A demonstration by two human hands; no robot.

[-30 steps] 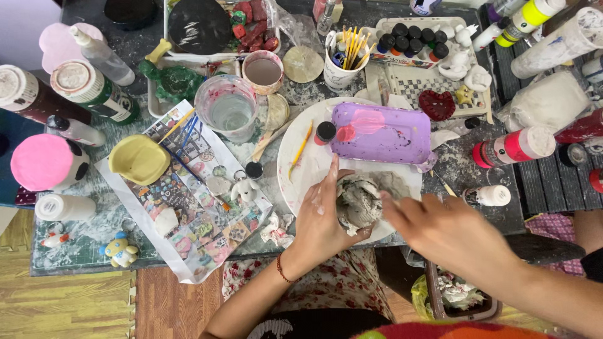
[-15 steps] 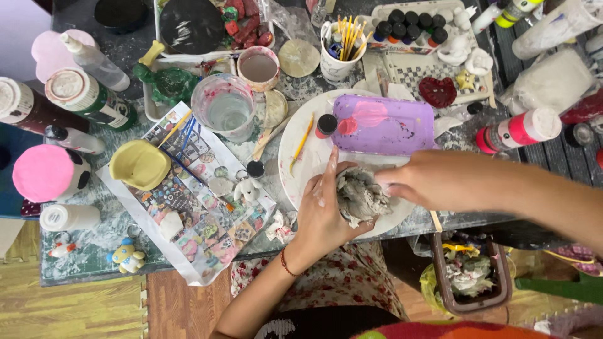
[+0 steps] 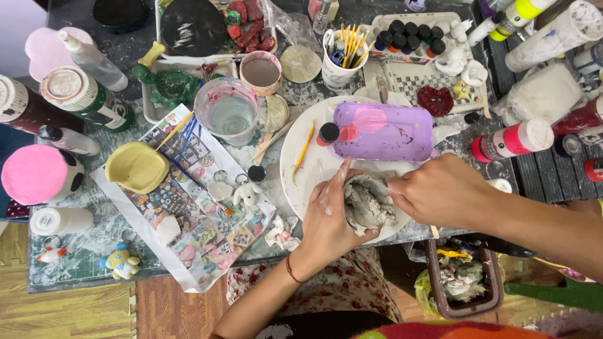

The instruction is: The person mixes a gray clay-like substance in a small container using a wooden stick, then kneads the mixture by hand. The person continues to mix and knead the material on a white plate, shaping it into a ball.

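Nearest you, your left hand [image 3: 330, 220] cups a grey clay lump [image 3: 367, 202] from the left and below, its fingers [image 3: 336, 183] curled up around the lump's near side and dusted white. Your right hand [image 3: 443, 191] comes in from the right, its fingers [image 3: 397, 187] closed on the lump's right edge, so both hands have hold of the same piece. The clay lump sits at the near rim of the white round plate [image 3: 301, 164], which lies on the counter [image 3: 100, 226]. The lump is roughly rounded and rumpled; its slightly longer side runs from near to far, though no clear pointed end shows.

Just beyond your hands, on the same plate, a purple rectangular tray [image 3: 383, 130] with a pink smear lies with its long axis left to right, and a yellow pencil [image 3: 304, 150] rests tilted beside it. Left of the plate a printed sheet [image 3: 188, 207] carries a yellow clay dish [image 3: 135, 166] and a small white figure [image 3: 247, 193]. Farther off stand a clear cup of water [image 3: 229, 112], a pink cup [image 3: 260, 70], and a white mug of brushes [image 3: 342, 53]. At the far right, paint bottles [image 3: 518, 139] lie on their sides. Below the counter's near right edge a brown bin [image 3: 465, 279] holds scraps.
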